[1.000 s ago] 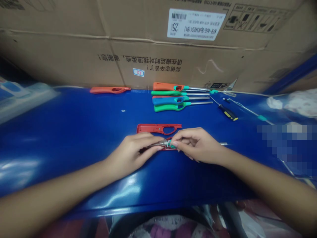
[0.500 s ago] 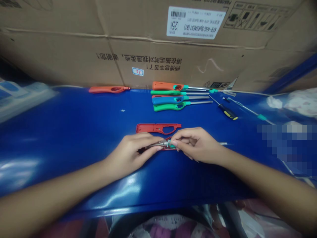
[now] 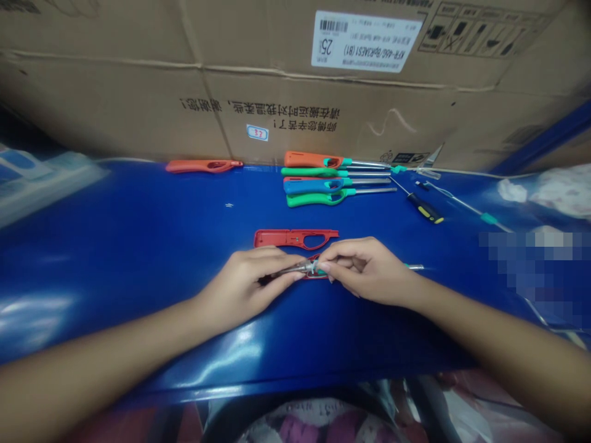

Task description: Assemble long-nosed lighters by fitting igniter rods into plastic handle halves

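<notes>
My left hand (image 3: 244,286) and my right hand (image 3: 362,269) meet at the middle of the blue table (image 3: 138,246), fingers closed on a half-built lighter (image 3: 308,269). It lies in a red shell half, with a metal part and a small green piece pinched between my fingertips. Its metal tube tip (image 3: 414,267) sticks out past my right hand. An empty red shell half (image 3: 295,237) lies just beyond my hands.
Several finished long lighters (image 3: 323,181) in orange, green and blue lie in a row near the back. A lone orange lighter body (image 3: 203,165) lies at the back left. A black and yellow screwdriver (image 3: 422,207) lies at the right. Large cardboard boxes (image 3: 277,80) stand behind the table.
</notes>
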Available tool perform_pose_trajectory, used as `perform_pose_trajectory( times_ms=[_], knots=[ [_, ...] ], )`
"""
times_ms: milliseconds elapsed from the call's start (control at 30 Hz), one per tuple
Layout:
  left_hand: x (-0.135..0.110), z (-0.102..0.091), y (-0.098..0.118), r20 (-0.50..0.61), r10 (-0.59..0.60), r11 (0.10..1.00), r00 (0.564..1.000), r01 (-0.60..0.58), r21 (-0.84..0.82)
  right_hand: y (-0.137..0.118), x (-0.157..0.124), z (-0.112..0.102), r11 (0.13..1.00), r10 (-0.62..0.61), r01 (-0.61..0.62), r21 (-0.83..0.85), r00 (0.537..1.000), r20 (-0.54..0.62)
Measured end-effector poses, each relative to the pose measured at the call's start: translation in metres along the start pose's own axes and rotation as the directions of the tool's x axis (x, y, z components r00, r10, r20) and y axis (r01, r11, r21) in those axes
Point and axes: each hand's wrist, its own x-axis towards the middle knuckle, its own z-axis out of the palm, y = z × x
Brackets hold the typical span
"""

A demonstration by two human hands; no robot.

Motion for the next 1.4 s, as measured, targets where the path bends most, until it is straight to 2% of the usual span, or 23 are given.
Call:
perform_pose_trajectory(
  times_ms=[533,667,833,1400],
  knots=[
    [0.0019,0.0001,-0.0001,0.004,0.027,1.0,1.0,-0.027,-0.016,0.0006,0.0024,0.0004,0.999,-0.011,0.011,-0.046,1.0,-0.007],
    [0.0022,-0.0002,0.0019,-0.028,-0.008,1.0,1.0,0.008,0.005,0.0002,0.0021,0.0011,0.999,0.037,-0.037,0.029,0.999,-0.001],
    [0.0025,-0.0001,0.0036,-0.097,-0.082,0.996,0.992,0.085,0.021,0.0037,0.0035,-0.0011,0.995,0.049,-0.043,0.094,0.997,-0.062],
    [0.0034,0.001,0.0045,-0.063,-0.104,0.994,0.993,0.101,-0.052,0.0012,0.0024,0.0067,0.98,0.131,-0.114,0.165,0.987,-0.096]
  ],
)
